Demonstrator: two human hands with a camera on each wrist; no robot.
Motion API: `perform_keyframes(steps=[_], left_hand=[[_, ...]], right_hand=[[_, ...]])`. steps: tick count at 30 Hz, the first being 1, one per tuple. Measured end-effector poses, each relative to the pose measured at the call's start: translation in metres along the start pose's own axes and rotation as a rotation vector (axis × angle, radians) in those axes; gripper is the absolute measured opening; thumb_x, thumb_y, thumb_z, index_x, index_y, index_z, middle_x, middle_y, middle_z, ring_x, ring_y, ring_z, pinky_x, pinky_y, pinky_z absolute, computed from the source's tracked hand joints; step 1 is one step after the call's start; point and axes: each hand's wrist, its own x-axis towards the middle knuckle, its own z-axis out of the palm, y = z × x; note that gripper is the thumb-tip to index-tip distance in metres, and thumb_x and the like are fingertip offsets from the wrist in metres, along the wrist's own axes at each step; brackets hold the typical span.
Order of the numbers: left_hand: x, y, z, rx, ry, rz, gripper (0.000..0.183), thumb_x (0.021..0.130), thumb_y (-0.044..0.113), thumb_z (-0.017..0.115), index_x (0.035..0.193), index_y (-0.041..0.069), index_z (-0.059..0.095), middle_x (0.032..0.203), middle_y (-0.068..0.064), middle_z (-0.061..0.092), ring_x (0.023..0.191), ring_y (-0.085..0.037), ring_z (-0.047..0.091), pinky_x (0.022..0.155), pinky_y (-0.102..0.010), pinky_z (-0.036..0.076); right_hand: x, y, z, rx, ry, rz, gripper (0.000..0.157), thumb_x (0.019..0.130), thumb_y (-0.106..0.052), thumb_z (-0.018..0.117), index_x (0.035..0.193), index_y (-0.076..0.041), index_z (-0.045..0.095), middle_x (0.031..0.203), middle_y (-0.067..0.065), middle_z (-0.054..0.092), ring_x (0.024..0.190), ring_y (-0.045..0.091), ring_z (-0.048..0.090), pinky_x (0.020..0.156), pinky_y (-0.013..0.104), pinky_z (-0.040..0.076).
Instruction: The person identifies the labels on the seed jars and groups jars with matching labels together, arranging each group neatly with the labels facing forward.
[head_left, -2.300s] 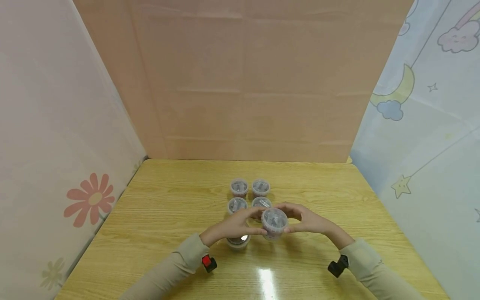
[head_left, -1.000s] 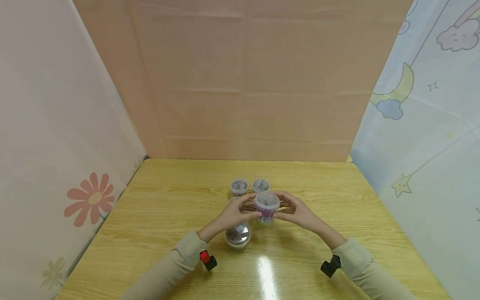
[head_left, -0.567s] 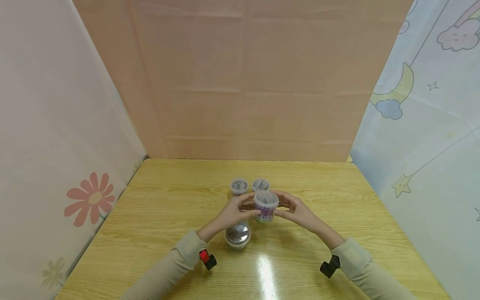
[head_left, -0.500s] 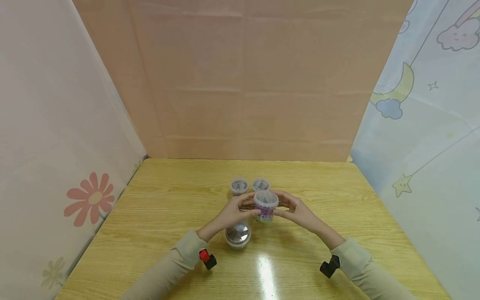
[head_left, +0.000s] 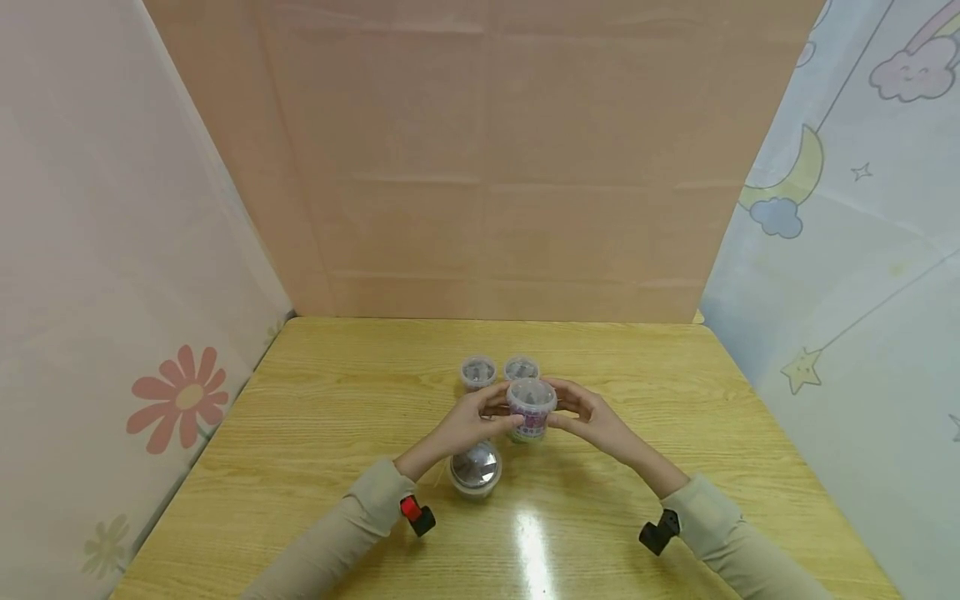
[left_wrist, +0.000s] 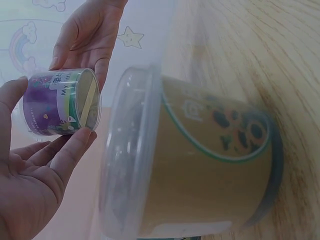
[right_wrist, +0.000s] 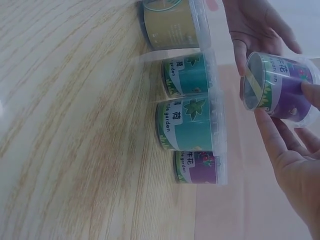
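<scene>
Between both hands is a clear plastic tub with a purple printed label (head_left: 532,410), held up off the table. The left hand (head_left: 474,422) grips its left side, thumb in front and fingers behind. From the other side the right hand (head_left: 594,419) holds it the same way. The left wrist view shows the purple tub (left_wrist: 50,102) on its side in that picture, a pale strip across its base. A tan-labelled tub (head_left: 476,468) with a shiny lid stands below the left wrist; it looms large in the left wrist view.
Two lidded tubs stand at the back, the left one (head_left: 478,372) and the right one (head_left: 521,368). In the right wrist view, teal tubs (right_wrist: 186,124) and another purple tub (right_wrist: 197,167) line up beyond the tan one. Wood-grain table (head_left: 360,367); tan backdrop (head_left: 480,208) behind.
Both hands have carried the purple tub away from the body and slightly left, and tipped it so its printed side shows. Over the last half second it has barely moved.
</scene>
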Motion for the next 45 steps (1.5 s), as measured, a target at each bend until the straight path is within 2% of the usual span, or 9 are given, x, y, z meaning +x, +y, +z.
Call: perform_keyframes(steps=[4,12,20,26,31,37,45], left_hand=[[0.001,0.001,-0.001,0.004,0.009,0.007,0.058,0.091,0.037,0.059,0.141,0.016,0.039,0.128,-0.005,0.056,0.113,-0.018,0.057,0.09,-0.027,0.049],[0.006,-0.001,-0.003,0.026,0.03,0.039,0.051,0.091,0.033,0.059,0.138,0.021,0.043,0.127,-0.002,0.057,0.11,-0.018,0.058,0.09,-0.029,0.05],[0.014,0.003,-0.004,0.081,0.039,-0.012,0.064,0.087,0.045,0.059,0.141,0.015,0.039,0.124,-0.005,0.059,0.108,-0.017,0.059,0.087,-0.029,0.051],[0.02,0.005,-0.004,0.149,0.049,0.013,0.064,0.087,0.045,0.06,0.14,0.014,0.041,0.119,-0.004,0.061,0.107,-0.018,0.06,0.087,-0.032,0.051],[0.023,0.003,-0.005,0.146,0.056,0.007,0.067,0.085,0.047,0.061,0.14,0.015,0.04,0.122,-0.005,0.06,0.107,-0.019,0.06,0.085,-0.031,0.052],[0.029,0.001,-0.006,0.183,0.058,0.045,0.066,0.085,0.046,0.062,0.14,0.016,0.041,0.123,-0.006,0.06,0.104,-0.02,0.061,0.08,-0.028,0.054],[0.04,0.001,-0.006,0.247,0.057,0.11,0.061,0.085,0.043,0.062,0.137,0.016,0.045,0.118,-0.003,0.063,0.098,-0.013,0.063,0.079,-0.022,0.052]], right_hand=[[0.001,0.001,0.0,-0.017,0.004,-0.006,0.052,0.094,-0.005,0.052,0.142,-0.007,0.034,0.135,0.018,0.044,0.115,0.012,0.053,0.089,0.029,0.05],[0.004,-0.004,-0.002,0.001,-0.012,-0.025,0.052,0.095,-0.004,0.051,0.143,-0.006,0.032,0.139,0.019,0.04,0.117,0.01,0.05,0.092,0.027,0.048],[0.004,-0.005,-0.008,-0.034,0.018,-0.003,0.054,0.095,-0.007,0.051,0.144,-0.006,0.03,0.14,0.019,0.039,0.119,0.013,0.048,0.093,0.024,0.047],[0.005,0.0,-0.014,-0.022,0.022,0.006,0.055,0.095,-0.007,0.052,0.145,-0.006,0.029,0.141,0.018,0.038,0.119,0.011,0.048,0.092,0.024,0.047],[0.009,0.004,-0.018,-0.01,0.013,-0.027,0.056,0.094,-0.004,0.053,0.144,-0.005,0.029,0.141,0.02,0.037,0.118,0.009,0.048,0.091,0.024,0.048],[0.012,0.008,-0.021,-0.006,0.02,-0.046,0.057,0.093,-0.003,0.054,0.144,-0.003,0.029,0.14,0.023,0.036,0.116,0.006,0.049,0.09,0.023,0.049],[0.013,0.012,-0.026,-0.015,0.04,-0.065,0.058,0.092,-0.002,0.055,0.143,-0.002,0.03,0.137,0.025,0.038,0.114,0.006,0.05,0.089,0.022,0.049]])
